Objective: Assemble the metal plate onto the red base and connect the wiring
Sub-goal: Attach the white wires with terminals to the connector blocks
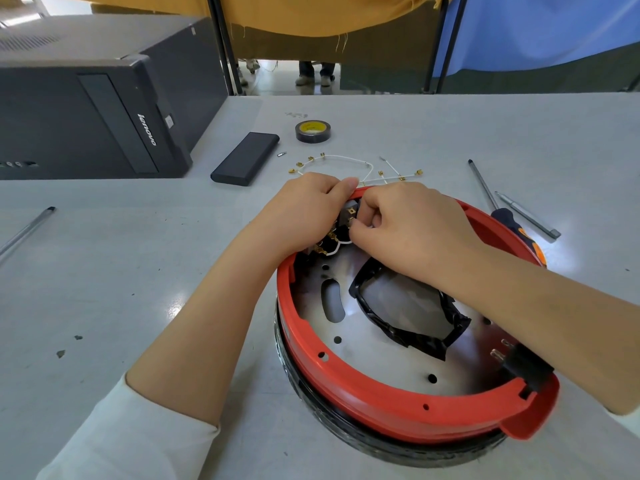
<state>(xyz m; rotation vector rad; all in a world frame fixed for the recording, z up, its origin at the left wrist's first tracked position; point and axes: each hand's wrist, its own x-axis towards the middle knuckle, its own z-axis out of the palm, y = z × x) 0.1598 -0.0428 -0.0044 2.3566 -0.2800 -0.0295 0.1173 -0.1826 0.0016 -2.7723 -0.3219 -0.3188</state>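
1. The red base (398, 407) sits at the table's (138, 271) centre-right, with the metal plate (381, 355) already lying inside its ring; both hands work at the ring's 11 o'clock edge.
2. The left hand (308, 202) has its fingers curled over the rim there, apparently steadying a small terminal block (349, 213); exactly what it grips is hidden.
3. The right hand (405, 223) has its fingers bent tight, pinching a white wire (337, 249) near the brass tabs.
4. Risk, as I judge it: a connector pushed on crooked could bend a tab, or go onto the wrong tab, since several sit close together.
5. Risk: tugging the wire could pull off a lead already seated below.
6. Risk: the base rests on a black ring (346, 424) and may rock under hard pressing.
7. Counts: one red base, one plate, one tape roll (312, 131) at 12 o'clock, one screwdriver (502, 216) at 2 o'clock, a loose bundle of white leads (349, 166) beyond the hands, number unclear.
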